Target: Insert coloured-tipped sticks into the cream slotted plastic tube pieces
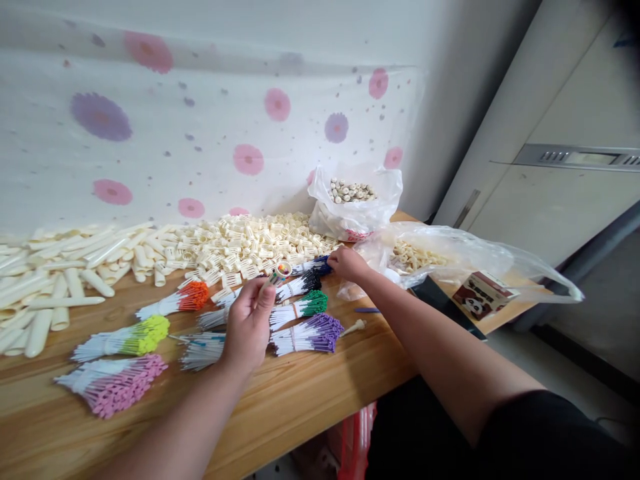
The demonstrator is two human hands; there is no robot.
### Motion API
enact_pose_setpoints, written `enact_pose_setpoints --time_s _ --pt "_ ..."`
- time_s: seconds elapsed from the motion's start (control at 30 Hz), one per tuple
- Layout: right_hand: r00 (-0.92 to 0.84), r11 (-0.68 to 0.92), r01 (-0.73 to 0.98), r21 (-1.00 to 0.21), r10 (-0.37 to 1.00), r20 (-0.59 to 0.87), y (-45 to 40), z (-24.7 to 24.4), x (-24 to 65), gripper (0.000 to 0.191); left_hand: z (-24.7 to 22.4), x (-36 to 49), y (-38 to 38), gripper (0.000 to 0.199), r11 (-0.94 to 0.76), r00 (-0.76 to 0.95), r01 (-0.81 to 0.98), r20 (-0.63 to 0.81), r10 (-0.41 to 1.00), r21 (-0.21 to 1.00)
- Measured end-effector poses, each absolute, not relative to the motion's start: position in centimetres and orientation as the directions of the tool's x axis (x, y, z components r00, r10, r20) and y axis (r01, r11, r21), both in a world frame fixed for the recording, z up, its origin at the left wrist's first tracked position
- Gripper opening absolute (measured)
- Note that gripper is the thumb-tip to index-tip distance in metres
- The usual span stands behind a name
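My left hand (247,323) is closed around a short white pen barrel (277,275), its open end up and several coloured tips showing inside. Farther back, my right hand (349,264) pinches at the tips of the blue pen refills (321,265); the fingertips are partly hidden. Nearby lie bundles of black refills (307,281), green refills (313,304) and purple refills (320,333). Left of my left hand are orange refills (193,297), yellow refills (147,335) and pink refills (125,387). Light blue-marked refills (203,350) sit partly behind my left wrist.
Cream plastic pen parts (240,243) are heaped along the wall, with long cream tubes (75,250) at the left. A white bag (335,217) of small round parts stands at the back. A clear bag (480,250) and a small box (483,293) lie right on the wooden table (300,407).
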State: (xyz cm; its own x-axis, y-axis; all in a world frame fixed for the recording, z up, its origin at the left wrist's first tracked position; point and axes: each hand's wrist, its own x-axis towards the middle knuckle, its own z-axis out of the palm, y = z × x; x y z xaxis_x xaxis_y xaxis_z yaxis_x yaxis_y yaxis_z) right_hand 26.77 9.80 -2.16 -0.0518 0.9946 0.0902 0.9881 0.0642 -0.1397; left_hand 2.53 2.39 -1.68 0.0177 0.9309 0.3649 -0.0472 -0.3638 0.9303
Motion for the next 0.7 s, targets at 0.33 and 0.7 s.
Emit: enact_pose_setpoints --time_s 0.33,0.7 --pt "-0.029 0.036 0.986 -0.161 0.999 0.041 10.27 -2.73 25.80 0.026 -1.77 2.59 2.40 0.038 -0.366 0.043 -0.021 0.367 0.929 0.930" --pt "-0.056 0.081 0.952 -0.296 0.994 0.094 10.05 -3.22 26.36 0.025 -1.55 2.45 2.29 0.038 -0.358 0.031 -0.017 0.358 0.933 0.934"
